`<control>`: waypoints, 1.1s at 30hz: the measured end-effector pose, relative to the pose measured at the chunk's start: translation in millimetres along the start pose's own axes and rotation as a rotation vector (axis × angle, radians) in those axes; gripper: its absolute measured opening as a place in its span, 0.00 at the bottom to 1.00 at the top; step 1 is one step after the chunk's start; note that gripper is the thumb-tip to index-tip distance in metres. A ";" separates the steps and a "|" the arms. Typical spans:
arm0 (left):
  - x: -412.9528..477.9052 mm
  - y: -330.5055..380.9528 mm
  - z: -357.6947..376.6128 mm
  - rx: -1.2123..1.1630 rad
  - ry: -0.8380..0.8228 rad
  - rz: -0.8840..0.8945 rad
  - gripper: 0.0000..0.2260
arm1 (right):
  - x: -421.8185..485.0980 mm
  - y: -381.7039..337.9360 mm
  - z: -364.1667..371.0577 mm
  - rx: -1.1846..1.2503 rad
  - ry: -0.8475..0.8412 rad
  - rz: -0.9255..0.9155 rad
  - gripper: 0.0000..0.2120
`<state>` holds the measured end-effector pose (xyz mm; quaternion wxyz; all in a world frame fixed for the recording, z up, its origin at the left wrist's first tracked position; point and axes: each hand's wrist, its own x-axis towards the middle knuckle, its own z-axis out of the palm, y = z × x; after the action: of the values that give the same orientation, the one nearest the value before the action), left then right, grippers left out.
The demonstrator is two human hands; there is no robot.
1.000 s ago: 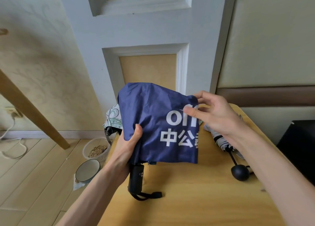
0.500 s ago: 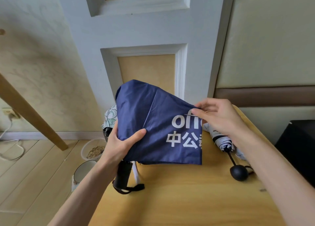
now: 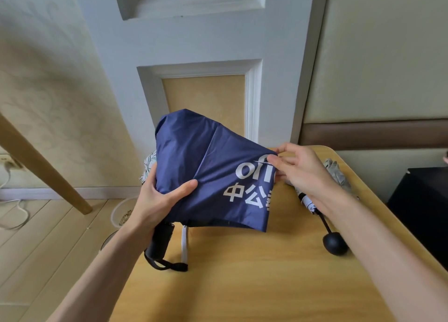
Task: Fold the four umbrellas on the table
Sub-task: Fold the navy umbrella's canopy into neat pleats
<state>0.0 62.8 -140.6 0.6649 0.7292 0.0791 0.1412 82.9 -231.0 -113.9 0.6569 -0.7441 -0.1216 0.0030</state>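
The navy umbrella [image 3: 206, 176] is held up just above the far half of the wooden tabletop [image 3: 242, 285], its canopy collapsed into a loose, creased sheet with white lettering on the right panel. The left grip [image 3: 155, 200] clasps the canopy's left side, thumb laid across the front of the cloth and fingers hidden behind it. The right grip [image 3: 300, 171] pinches the canopy's upper right edge, right at the lettering, between thumb and fingertips.

Below the cloth's lower hem the black handle [image 3: 161, 239] slants down toward the tabletop's left edge, and its wrist strap [image 3: 167, 264] lies on the wood. A white closure strap [image 3: 184, 244] hangs free just beside the handle.

A grey umbrella [image 3: 337, 173] lies along the right side under the right forearm, close to that edge, with its black ball handle [image 3: 335, 243] resting on the wood. A leaf-patterned umbrella [image 3: 148, 161] peeks out behind the navy cloth at the far left corner.

Bare wood spreads between the two forearms toward the near edge. Left of the tabletop, on the floor, stand a slanted wooden leg [image 3: 43, 168] and a feed bowl [image 3: 121, 216]; a black cabinet [image 3: 421, 207] stands just beside the right edge.
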 end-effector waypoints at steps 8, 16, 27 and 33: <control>0.6 -1.5 0.3 -0.049 0.021 -0.040 0.43 | -10.4 -8.8 10.3 0.179 0.021 -0.010 0.13; -3.1 -0.1 5.8 -0.132 0.048 -0.032 0.39 | -8.5 5.4 19.8 0.135 0.126 0.067 0.04; -7.5 -0.8 14.5 -0.208 -0.005 -0.113 0.33 | -8.9 -0.2 18.4 0.170 0.032 0.083 0.08; -7.9 -2.6 12.9 -0.288 -0.074 -0.129 0.33 | -11.5 -1.8 24.2 0.208 0.057 0.046 0.09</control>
<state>-3.3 48.5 -145.0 0.7728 0.6244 0.0801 0.0812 67.4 -209.2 -117.3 0.7336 -0.6742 -0.0846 0.0094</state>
